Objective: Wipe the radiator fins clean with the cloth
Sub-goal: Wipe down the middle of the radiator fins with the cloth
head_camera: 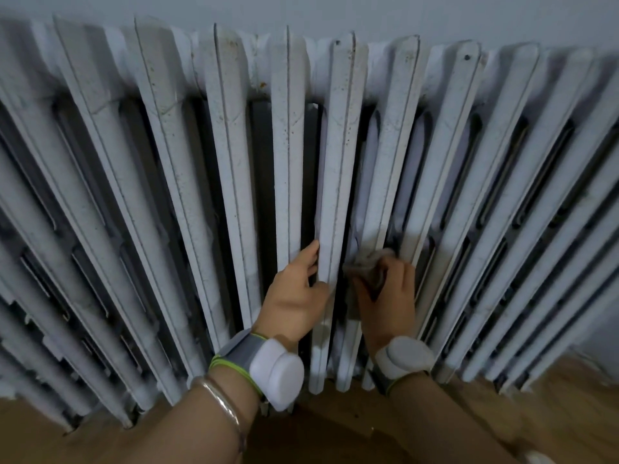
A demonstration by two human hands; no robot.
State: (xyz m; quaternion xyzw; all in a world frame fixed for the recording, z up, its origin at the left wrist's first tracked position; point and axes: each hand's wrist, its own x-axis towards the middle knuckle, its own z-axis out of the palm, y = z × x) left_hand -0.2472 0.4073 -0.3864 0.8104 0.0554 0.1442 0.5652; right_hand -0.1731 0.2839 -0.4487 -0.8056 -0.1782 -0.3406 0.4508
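A white cast-iron radiator (214, 169) with many tall fins fills the view, its paint speckled with dirt and rust. My left hand (296, 293) grips the lower part of a middle fin (336, 182), fingers curled into the gap on its left side. My right hand (388, 296) holds a small grey cloth (368, 266) bunched under its fingers. The cloth is pressed against the lower part of the neighbouring fin (385, 182) on the right, partly tucked into the gap between the two fins. Both wrists wear white sensor bands.
A pale wall (335, 11) runs above the radiator. A wooden floor (502, 423) lies below its feet. Dark gaps separate the fins, and the fins spread out to the left and right edges of the view.
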